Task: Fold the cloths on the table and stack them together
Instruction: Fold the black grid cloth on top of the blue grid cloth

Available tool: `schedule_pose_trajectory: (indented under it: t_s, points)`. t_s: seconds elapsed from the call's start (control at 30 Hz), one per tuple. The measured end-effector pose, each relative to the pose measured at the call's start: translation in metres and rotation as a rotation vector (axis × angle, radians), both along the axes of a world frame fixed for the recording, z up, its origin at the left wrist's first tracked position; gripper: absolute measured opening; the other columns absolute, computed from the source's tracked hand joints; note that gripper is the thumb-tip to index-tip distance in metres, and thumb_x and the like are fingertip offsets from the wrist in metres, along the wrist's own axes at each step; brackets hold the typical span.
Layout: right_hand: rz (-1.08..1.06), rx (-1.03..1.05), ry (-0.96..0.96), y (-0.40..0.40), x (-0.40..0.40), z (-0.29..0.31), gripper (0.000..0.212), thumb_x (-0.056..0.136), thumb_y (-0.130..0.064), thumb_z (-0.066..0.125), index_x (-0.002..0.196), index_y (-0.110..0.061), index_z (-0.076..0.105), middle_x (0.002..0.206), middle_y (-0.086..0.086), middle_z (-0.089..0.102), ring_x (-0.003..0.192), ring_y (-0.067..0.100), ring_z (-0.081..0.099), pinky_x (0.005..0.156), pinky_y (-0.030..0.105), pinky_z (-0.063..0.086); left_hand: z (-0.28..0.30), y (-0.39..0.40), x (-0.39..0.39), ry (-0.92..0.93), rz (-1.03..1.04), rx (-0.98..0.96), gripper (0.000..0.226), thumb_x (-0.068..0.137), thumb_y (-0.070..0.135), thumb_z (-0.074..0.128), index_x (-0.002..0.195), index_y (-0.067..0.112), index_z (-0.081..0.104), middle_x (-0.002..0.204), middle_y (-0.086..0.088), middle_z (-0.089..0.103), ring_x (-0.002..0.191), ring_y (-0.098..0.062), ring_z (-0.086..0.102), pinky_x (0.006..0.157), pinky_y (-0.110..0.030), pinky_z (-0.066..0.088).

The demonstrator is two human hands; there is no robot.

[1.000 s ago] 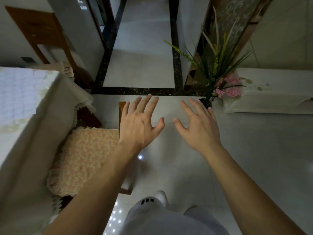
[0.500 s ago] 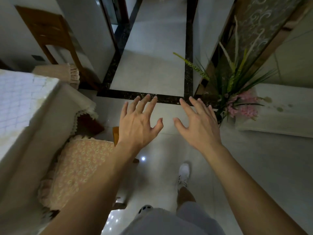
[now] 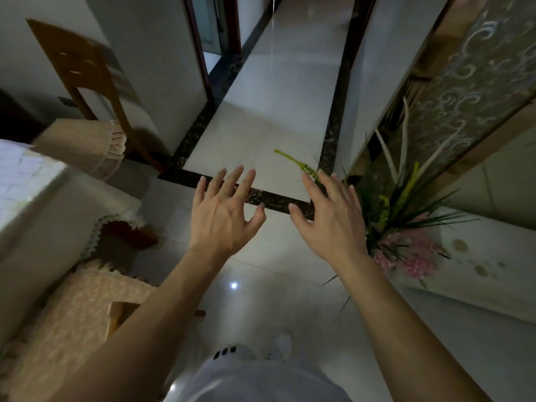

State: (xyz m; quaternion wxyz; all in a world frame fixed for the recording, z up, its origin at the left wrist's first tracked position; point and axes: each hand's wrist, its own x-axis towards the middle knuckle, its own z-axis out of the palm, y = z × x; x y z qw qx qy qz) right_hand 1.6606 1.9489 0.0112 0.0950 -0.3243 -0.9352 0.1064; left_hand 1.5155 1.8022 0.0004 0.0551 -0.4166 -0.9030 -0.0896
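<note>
Two empty, spread hands, left hand (image 3: 223, 219) and right hand (image 3: 333, 221), over one tiled floor (image 3: 261, 140).

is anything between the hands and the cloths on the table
Cannot tell: no loose cloths show. Both hands, left hand and right hand, hover open over the floor, with the covered table off to the left.

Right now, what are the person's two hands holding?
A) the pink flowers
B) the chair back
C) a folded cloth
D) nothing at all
D: the left hand and right hand are both spread open in the air above the tiled floor, touching nothing.
</note>
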Motion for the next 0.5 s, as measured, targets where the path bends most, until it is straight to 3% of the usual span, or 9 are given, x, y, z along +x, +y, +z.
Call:
schedule_pose_trajectory:
  t_s: [0.5]
  points:
    - [0.305,-0.039,-0.054,0.052,-0.138,-0.012,0.07,0.097,-0.062,0.036,0.157,-0.029,0.024,0.162,0.007,0.028,0.151,0.028,0.02,0.122,0.05,0.014,-0.009,0.014,-0.083,-0.085,0.251,-0.056,0.071,0.092,0.065,0.021,0.155,0.034,0.022,0.16,0.001,0.031,0.149,-0.024,0.026,0.122,-0.053,0.016]
